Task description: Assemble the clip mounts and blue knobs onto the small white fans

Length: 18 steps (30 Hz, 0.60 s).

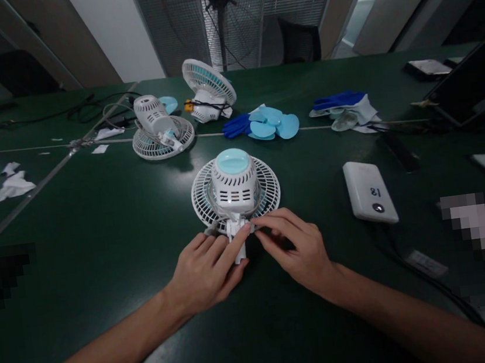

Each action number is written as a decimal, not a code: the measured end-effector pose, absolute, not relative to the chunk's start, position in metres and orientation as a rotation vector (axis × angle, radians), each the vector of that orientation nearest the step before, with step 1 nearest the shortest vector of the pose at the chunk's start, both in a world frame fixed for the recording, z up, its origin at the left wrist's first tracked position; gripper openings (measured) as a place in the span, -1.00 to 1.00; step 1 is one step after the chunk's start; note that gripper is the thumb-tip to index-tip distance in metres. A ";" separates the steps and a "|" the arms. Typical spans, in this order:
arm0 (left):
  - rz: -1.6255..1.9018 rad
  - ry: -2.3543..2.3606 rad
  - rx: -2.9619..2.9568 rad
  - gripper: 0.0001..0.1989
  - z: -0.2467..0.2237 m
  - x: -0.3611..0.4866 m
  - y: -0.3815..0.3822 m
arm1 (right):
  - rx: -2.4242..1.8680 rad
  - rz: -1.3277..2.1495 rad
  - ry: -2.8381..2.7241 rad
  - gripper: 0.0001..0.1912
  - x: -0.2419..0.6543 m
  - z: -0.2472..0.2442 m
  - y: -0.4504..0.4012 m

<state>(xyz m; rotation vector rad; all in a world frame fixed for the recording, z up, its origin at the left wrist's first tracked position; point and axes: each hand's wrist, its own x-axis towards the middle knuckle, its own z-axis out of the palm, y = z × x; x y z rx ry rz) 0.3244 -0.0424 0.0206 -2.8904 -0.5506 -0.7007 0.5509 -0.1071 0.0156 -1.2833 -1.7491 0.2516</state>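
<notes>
A small white fan [237,191] lies face down on its round grille, with its motor housing and light blue cap [233,161] facing up. My left hand [204,268] is closed around the white clamp-like bracket [239,246] at the fan's near side, its index finger reaching across the joint. At the right of that joint, my right hand [297,248] pinches a small greyish piece [252,227], perhaps a knob; its shape is mostly covered by the fingertips. A grey bit also shows at the joint's left side.
Behind stand two more fans [156,118] [208,88]. Light blue fan blades [274,122] lie beside blue gloves [235,126], with more gloves [344,111] at the right. A white power bank [370,192] with a cable is right of my hands. Paper scraps [13,185] lie left on the green table [99,234].
</notes>
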 end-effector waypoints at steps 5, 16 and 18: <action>-0.727 -0.550 -2.893 -0.42 0.021 0.324 -0.042 | -1.278 0.282 -1.751 -0.74 0.552 0.016 -0.106; -0.681 -0.496 -2.919 -0.47 0.023 0.325 -0.042 | -1.273 0.367 -1.715 -0.83 0.553 0.019 -0.104; -0.678 -0.503 -2.915 -0.46 0.022 0.324 -0.042 | -1.265 0.378 -1.726 -0.84 0.553 0.017 -0.104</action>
